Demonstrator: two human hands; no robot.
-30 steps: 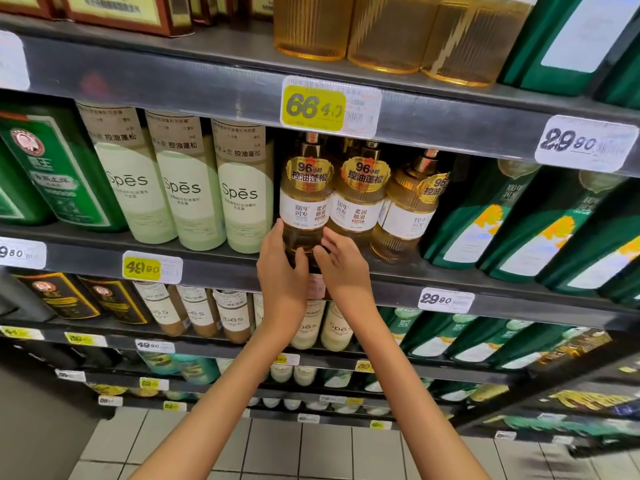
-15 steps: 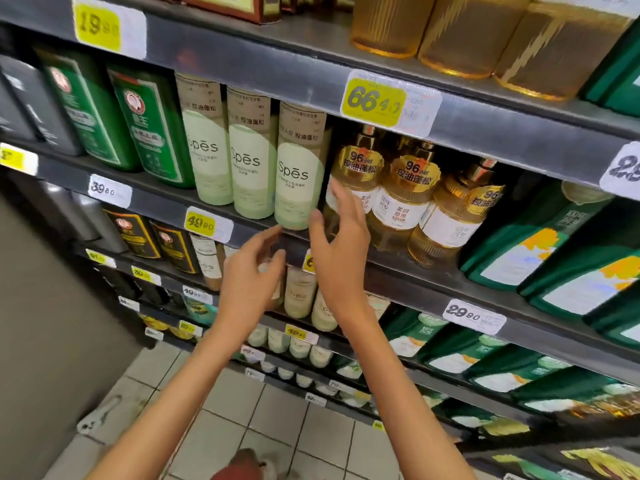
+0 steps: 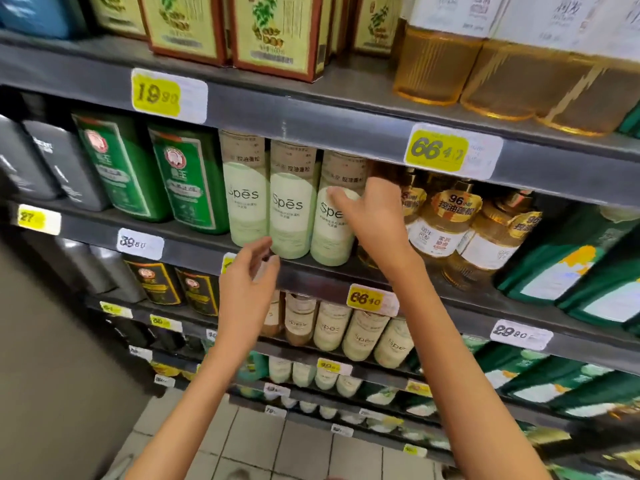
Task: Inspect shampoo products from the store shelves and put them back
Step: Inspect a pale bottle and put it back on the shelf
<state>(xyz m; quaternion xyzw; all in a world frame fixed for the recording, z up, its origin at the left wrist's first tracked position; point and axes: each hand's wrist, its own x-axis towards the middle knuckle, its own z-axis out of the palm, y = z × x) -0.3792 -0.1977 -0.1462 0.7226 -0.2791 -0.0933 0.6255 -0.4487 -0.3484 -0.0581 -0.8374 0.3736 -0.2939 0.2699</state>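
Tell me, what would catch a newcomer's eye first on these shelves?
Mid-frame, the right hand lies against the rightmost of three pale green Spes bottles on the middle shelf, while the left hand hovers open just below. Bright yellow price tags dot the shelf edges, and amber bottles stand to the right.

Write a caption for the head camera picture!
Right hand reaches for the rightmost Spes bottle; left hand hovers open below.

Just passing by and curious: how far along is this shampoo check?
Done, it seems: the amber bottles stand in their row. In hand: the right hand touches the rightmost Spes bottle, the left hand open below. Left: take it out, inspect it, put it back.
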